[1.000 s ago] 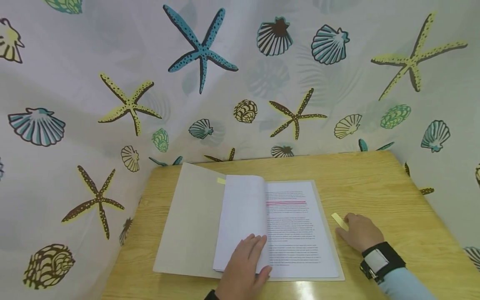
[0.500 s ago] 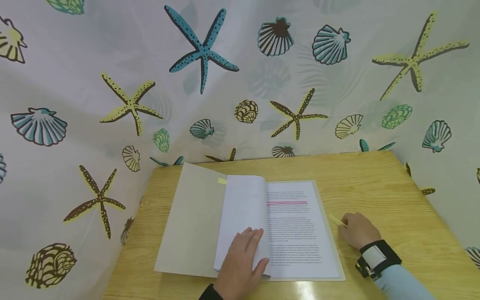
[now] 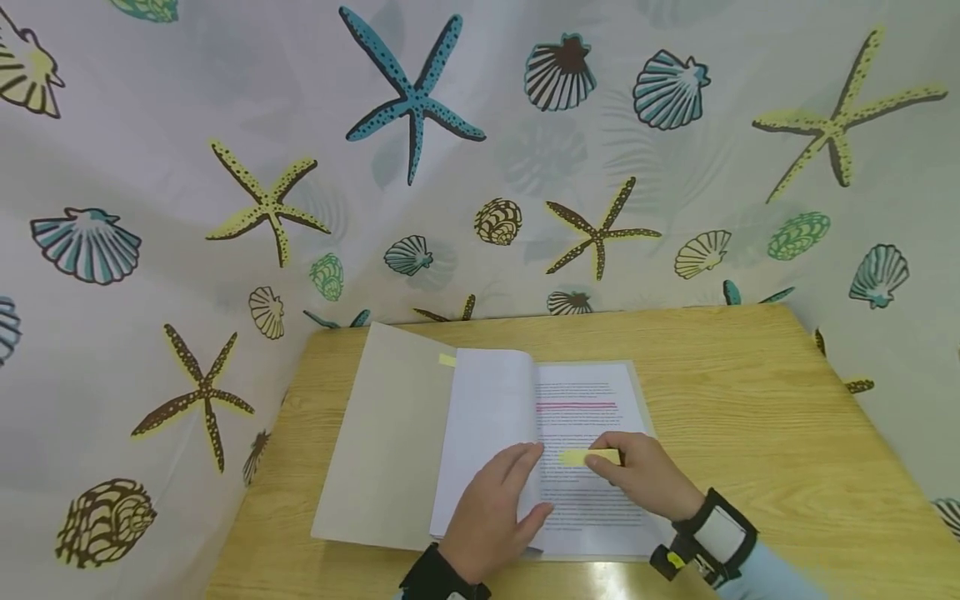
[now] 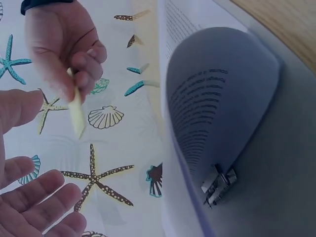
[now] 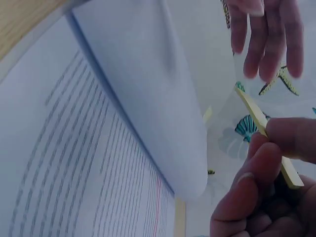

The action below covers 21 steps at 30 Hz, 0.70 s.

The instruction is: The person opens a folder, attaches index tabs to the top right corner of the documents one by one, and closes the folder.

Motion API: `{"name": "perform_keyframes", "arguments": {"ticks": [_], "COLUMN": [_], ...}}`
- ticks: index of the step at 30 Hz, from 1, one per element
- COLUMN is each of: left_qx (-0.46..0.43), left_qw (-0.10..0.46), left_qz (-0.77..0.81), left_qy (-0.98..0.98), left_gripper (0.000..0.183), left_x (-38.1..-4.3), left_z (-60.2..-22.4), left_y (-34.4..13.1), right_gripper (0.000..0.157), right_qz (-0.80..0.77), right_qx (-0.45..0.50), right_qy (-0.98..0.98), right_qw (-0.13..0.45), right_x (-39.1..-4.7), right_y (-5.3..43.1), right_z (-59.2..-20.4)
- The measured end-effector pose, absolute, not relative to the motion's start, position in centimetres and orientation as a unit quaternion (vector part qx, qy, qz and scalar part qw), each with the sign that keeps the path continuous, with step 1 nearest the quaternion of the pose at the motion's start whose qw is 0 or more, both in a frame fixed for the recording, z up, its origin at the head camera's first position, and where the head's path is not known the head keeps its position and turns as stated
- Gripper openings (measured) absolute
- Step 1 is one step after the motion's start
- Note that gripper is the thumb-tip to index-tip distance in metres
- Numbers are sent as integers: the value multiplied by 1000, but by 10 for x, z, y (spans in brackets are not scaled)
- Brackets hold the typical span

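Observation:
A beige folder lies spread on the table, holding printed pages. A turned stack of pages curls over to the left, and the printed right page has pink lines near its top. My right hand pinches a thin pad of yellow sticky notes between thumb and fingers, above that page. At the fold, my left hand lies over the turned pages with its fingers extended; whether it touches them I cannot tell. A metal fastener shows under the curled sheets in the left wrist view.
A yellow sticky tab sticks out from the turned pages at the upper left. The wooden table extends to the right of the folder. A curtain printed with shells and starfish hangs behind and at both sides.
My right hand has moved left from the table beside the folder to above the printed page, carrying the sticky notes. My left hand has shifted slightly up and to the right.

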State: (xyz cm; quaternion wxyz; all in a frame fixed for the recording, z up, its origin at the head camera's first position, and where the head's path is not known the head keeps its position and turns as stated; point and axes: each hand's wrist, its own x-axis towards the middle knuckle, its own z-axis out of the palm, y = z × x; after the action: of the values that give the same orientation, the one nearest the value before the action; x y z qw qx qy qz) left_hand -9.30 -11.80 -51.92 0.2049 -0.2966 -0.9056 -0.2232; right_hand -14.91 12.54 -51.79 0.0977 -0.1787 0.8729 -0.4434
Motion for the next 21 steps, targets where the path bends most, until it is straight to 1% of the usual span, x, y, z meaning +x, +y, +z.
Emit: {"name": "perform_keyframes", "arguments": {"ticks": [4,8,11,13,16,21], "left_qx": [-310,-318,-320,-317,-311,-289], "left_qw": [203,222,237,244,252,252], "left_qz": [-228,-230,-231,-228,-223,-219], "left_qy": [-900,-892,-888,-887,-889,-897], "left_gripper": [69,52,36,30,27,30], "left_x": [-99,-102,-103,-104,-105,-105], "left_z": [-519,-520,-520,-519,-519,-518], "left_y": [-112,-109,-107,-107,-108,-112], "right_gripper": [19,18,15,16,20,25], "right_qz": [-465,-492,-505,-511,-530,-559], "right_qx": [-229,-245,-244,-242,-236,-219], "right_qy": [846,821,810,805,791,772], "right_qw": [124,153,168,178,193,208], "right_x": [-142,-134,-133,-136,-139,-145], "right_y": [107,94,91,92,97,107], "right_z": [-513,-500,-498,-502,-506,-506]}}
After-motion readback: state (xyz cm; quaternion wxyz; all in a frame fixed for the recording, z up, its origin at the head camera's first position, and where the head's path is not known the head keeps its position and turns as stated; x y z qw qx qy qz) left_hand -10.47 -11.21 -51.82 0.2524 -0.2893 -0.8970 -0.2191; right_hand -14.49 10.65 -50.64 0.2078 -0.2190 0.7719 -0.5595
